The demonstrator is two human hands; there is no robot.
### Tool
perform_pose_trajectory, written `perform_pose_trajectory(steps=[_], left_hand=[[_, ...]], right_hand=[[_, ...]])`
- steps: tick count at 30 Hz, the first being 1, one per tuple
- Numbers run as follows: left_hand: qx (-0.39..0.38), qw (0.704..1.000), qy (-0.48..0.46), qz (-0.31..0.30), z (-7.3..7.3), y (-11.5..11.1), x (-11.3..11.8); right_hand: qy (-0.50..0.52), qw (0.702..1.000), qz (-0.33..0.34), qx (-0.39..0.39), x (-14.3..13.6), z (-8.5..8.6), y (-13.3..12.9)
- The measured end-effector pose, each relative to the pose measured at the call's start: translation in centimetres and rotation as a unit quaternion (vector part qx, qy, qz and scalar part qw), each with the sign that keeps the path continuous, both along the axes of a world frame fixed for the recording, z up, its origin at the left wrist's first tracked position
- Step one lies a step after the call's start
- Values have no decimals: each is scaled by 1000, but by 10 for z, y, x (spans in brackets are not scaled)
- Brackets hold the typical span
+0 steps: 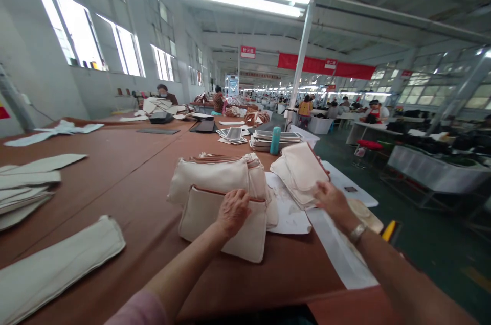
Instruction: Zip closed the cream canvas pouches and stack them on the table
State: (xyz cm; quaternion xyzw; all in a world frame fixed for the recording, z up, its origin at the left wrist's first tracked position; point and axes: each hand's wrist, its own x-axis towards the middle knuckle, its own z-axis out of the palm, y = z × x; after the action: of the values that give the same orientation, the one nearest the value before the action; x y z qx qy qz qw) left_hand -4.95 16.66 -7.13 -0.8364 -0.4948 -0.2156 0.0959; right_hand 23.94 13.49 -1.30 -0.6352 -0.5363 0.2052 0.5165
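My left hand [235,211] is closed, fingers curled over the brown-trimmed top edge of a cream fabric pouch piece [209,217]. That piece leans against a stack of similar cream pieces [209,177] with brown edges showing on top. To the right, my right hand [333,203] pinches the near right edge of a cream fabric panel [303,161], which is raised at an angle over other cream panels [286,174]. The right fingertips are slightly blurred. White sheets [286,212] lie under and between the two piles.
Brown covering spreads over the table [149,243]. Cream pieces [57,263] lie at left. A teal bottle [275,141] stands behind the panels beside stacked flat pieces [261,142]. A yellow-and-black tool [389,231] sits near my right forearm. Co-workers [306,108] are farther back.
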Motion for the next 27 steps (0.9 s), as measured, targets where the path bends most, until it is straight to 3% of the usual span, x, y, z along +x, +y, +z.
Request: perform_pose_trajectory(steps=[4, 7, 10, 12, 14, 16, 18, 21, 22, 24, 27], left_hand=[[-13, 999, 35, -5, -8, 10, 9], [-10, 998, 57, -32, -14, -4, 7], [-5, 996, 68, -63, -14, -33, -6], [-2, 994, 67, -83, -5, -59, -18], [-4, 993, 35, -117, 11, -87, -31], [-44, 978, -75, -188, 35, -116, -41], [-147, 944, -165, -245, 59, -141, -44], [-314, 858, -306, -268, 84, -166, -40], [-355, 826, -350, -264, 87, -171, -37], [-421, 763, -420, -252, 88, -179, -31], [-501, 676, -483, -241, 86, -186, -18]], right_hand=[[62, 989, 119, -58, -43, -55, -23], [98, 982, 149, -59, -59, -70, -24], [119, 978, 164, -43, -64, -68, -16], [125, 974, 186, -32, -65, -61, -16], [127, 966, 224, -23, -68, -48, -24], [123, 946, 298, -21, -73, -29, -43], [125, 902, 414, -18, -81, -7, -69], [153, 821, 550, -17, -95, 21, -108], [157, 813, 560, -15, -99, 26, -119], [153, 825, 544, -14, -104, 27, -137], [178, 841, 510, -38, -104, 14, -153]])
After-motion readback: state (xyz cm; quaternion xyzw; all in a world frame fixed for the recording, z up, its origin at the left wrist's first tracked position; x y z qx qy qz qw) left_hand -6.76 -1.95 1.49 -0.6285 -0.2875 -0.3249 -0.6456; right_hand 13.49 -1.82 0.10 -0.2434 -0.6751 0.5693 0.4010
